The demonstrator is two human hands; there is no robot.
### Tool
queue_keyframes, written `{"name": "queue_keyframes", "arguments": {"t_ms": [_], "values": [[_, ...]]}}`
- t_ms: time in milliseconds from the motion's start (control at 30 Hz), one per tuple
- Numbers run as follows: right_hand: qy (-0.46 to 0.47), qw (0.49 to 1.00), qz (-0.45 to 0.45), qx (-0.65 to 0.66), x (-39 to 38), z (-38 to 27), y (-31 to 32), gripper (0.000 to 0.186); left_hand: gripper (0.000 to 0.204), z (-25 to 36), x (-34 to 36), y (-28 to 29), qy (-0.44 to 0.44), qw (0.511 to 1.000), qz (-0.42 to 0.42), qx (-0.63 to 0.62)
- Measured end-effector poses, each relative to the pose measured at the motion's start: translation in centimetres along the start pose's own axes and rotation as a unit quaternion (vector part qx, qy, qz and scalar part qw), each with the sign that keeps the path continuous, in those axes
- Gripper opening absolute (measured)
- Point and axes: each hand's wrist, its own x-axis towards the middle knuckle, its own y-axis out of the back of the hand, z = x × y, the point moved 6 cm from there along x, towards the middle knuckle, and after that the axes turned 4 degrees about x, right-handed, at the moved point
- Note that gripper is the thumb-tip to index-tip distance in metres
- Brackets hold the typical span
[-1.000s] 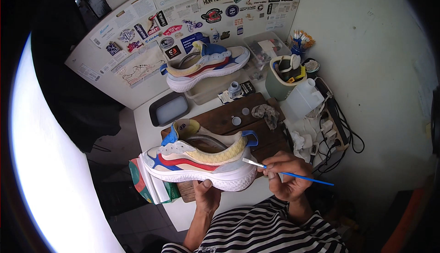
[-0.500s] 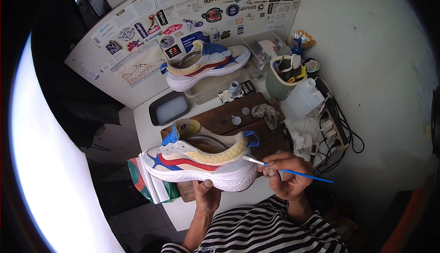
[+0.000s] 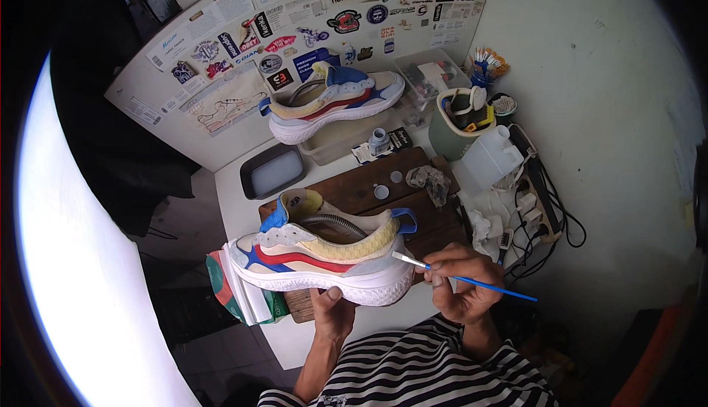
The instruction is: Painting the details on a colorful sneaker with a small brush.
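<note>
A multicoloured sneaker [image 3: 350,265] with a white sole, red and blue stripes and a yellow collar is held side-on, toe to the left. My left hand [image 3: 333,317] grips it from below, thumb on the sole's near edge and the other fingers hidden beneath. A spring-like shoe stretcher [image 3: 335,221] sits inside the shoe. Between the fingertips of my right hand [image 3: 468,282] is a slim blue paintbrush [image 3: 487,286]. Its pale flat bristles lie at the grey heel panel; whether they touch it I cannot tell.
Beneath lies a dark wooden board [image 3: 343,186] with small round cups [image 3: 381,192] and a crumpled wad [image 3: 428,183]. Behind are a dark tray [image 3: 273,173], an open paint bottle [image 3: 379,141] and a matching sneaker [image 3: 335,108] on a clear box. Cables and a power strip [image 3: 542,215] crowd the right.
The brush tip has shifted slightly right along the heel, and its handle end has dipped a little. The sneaker and my left hand have barely moved.
</note>
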Motion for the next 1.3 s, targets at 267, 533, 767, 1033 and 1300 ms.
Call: {"name": "queue_keyframes", "arguments": {"t_ms": [267,533,767,1033,1300], "values": [[0.037,0.998,-0.042,-0.014,0.4,-0.8,-0.7,0.017,0.087,0.1,-0.1,-0.3,-0.001,1.000,-0.009,0.012],[0.027,0.999,-0.005,-0.041,0.2,-0.1,0.5,0.011,0.087,0.0,-0.2,-0.1,-0.008,1.000,0.000,0.002],[0.046,0.998,-0.044,-0.025,0.9,-0.9,0.1,0.016,0.088,0.2,-0.3,-0.6,0.001,1.000,0.002,0.009],[0.036,0.998,0.005,-0.051,0.8,-0.8,1.1,0.010,0.091,0.0,0.1,-0.2,-0.004,1.000,0.006,0.014],[0.115,0.964,-0.077,-0.226,0.8,-2.4,-0.3,0.018,0.091,0.1,0.0,-0.5,0.006,1.000,0.006,0.021]]}}
